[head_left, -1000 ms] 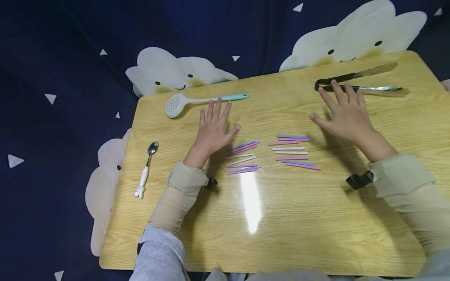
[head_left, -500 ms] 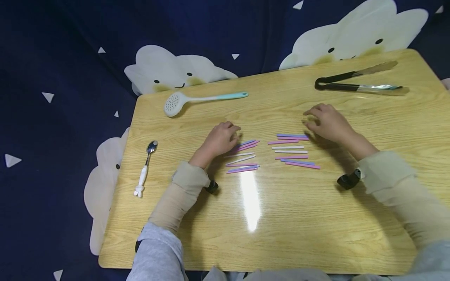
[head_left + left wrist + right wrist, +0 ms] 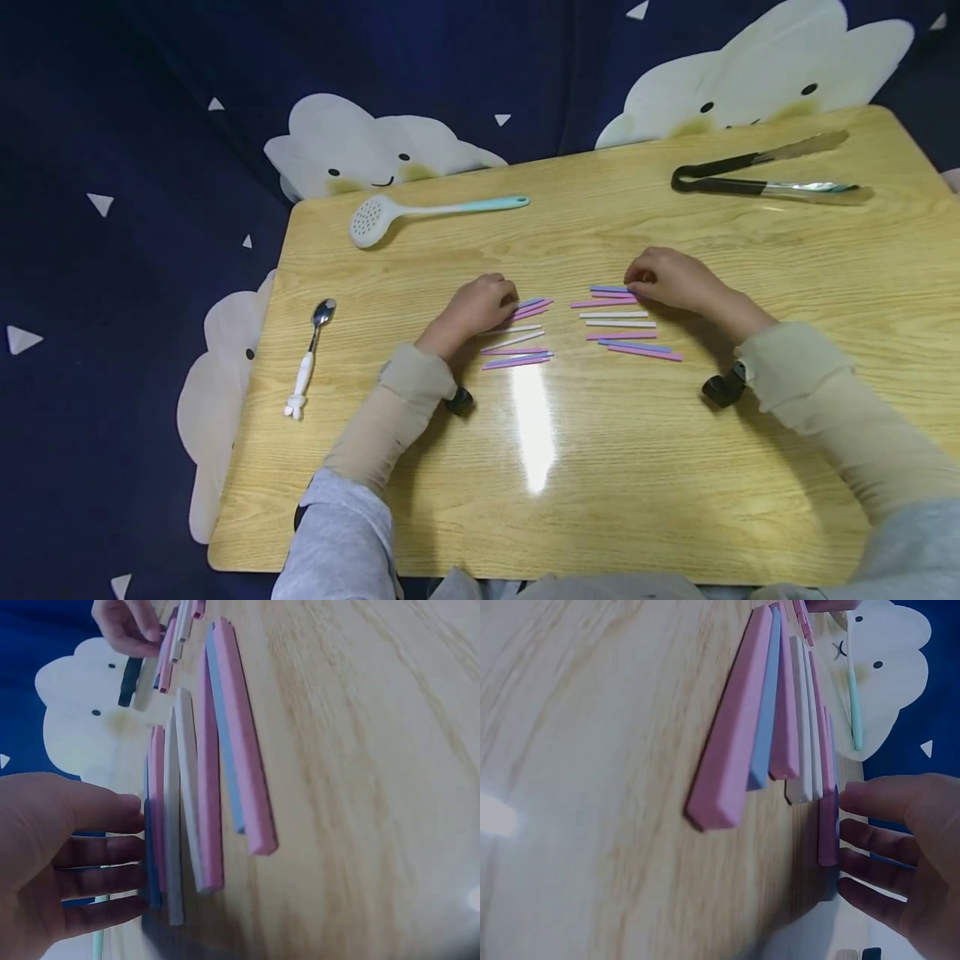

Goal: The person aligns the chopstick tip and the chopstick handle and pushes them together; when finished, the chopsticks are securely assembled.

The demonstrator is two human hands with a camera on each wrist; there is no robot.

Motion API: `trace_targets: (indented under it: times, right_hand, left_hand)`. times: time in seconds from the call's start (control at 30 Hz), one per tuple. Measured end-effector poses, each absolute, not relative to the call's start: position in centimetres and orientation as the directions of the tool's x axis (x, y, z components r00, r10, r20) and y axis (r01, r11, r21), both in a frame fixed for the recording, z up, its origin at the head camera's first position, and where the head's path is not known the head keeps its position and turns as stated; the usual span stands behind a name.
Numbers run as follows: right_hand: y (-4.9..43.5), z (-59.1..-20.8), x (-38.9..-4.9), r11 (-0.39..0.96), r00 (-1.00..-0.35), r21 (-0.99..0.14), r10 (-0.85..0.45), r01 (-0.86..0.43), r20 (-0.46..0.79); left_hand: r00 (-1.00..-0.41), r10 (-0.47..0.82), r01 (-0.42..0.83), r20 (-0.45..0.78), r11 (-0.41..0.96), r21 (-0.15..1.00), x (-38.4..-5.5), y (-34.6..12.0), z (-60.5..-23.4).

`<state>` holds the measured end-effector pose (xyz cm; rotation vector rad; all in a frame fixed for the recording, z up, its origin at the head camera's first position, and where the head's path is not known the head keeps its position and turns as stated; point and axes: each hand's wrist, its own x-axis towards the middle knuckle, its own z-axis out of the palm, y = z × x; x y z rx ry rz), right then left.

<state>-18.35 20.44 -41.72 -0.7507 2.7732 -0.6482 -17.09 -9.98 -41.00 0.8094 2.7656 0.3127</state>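
Two groups of thin pink, blue and white sticks lie on the wooden table. My left hand [image 3: 480, 304] is at the far left end of the left group. In the left wrist view its thumb and fingertips touch the side of the outermost blue stick [image 3: 152, 862], beside a pink stick [image 3: 158, 810]. My right hand [image 3: 675, 279] is at the far right end of the other group. Its fingertips rest along the outer side of the far sticks, near a pink stick [image 3: 827, 832] in the right wrist view. White sticks [image 3: 615, 315] lie mid-group.
A slotted turner [image 3: 371, 222] with a mint handle lies toward the back left. Black-handled tongs [image 3: 723, 185] lie at the back right. A white-handled spoon [image 3: 303, 375] is on the left. Behind the table [image 3: 600, 500] hangs a dark blue cloud-patterned cloth [image 3: 450, 67].
Both hands have come down and inward from above the table, their spread fingers drawing together, and now touch the far sticks of the two groups. The sticks look nearly unmoved.
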Motion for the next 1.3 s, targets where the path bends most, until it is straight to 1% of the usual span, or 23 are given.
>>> trace_targets:
  times: [0.23, 0.43, 0.57, 0.77, 1.0, 1.2, 1.3]
  right_hand:
    - [20.2, -41.8, -18.4, 0.771, -0.841, -0.453, -0.535, -0.447, -0.08]
    - [20.1, -41.9, -18.4, 0.779, -0.838, -0.432, -0.538, -0.455, -0.088]
    - [20.0, -42.0, -18.4, 0.781, -0.834, -0.403, -0.547, -0.477, -0.075]
    - [19.9, -41.9, -18.4, 0.789, -0.837, -0.374, -0.545, -0.488, -0.056]
    - [19.8, -41.7, -18.6, 0.798, -0.837, -0.354, -0.543, -0.488, -0.07]
    - [20.2, -41.3, -18.8, 0.808, -0.849, -0.351, -0.525, -0.473, -0.064]
    - [20.4, -40.9, -18.7, 0.812, -0.859, -0.367, -0.508, -0.455, -0.059]
  left_hand:
    - [-0.816, 0.551, 0.511, -0.176, 0.83, 0.225, -17.1, -9.7, -41.1]
    - [-0.797, 0.592, 0.574, -0.12, 0.804, 0.157, -17.1, -9.5, -41.4]
    - [-0.793, 0.602, 0.591, -0.095, 0.798, 0.119, -16.9, -9.5, -41.3]
    - [-0.792, 0.607, 0.6, -0.065, 0.793, 0.101, -16.9, -9.4, -41.3]
    - [-0.793, 0.604, 0.598, -0.084, 0.797, 0.087, -17.2, -9.2, -41.2]
    - [-0.805, 0.584, 0.575, -0.108, 0.812, 0.105, -17.4, -9.3, -41.1]
    - [-0.811, 0.577, 0.565, -0.093, 0.815, 0.124, -17.5, -9.4, -41.0]
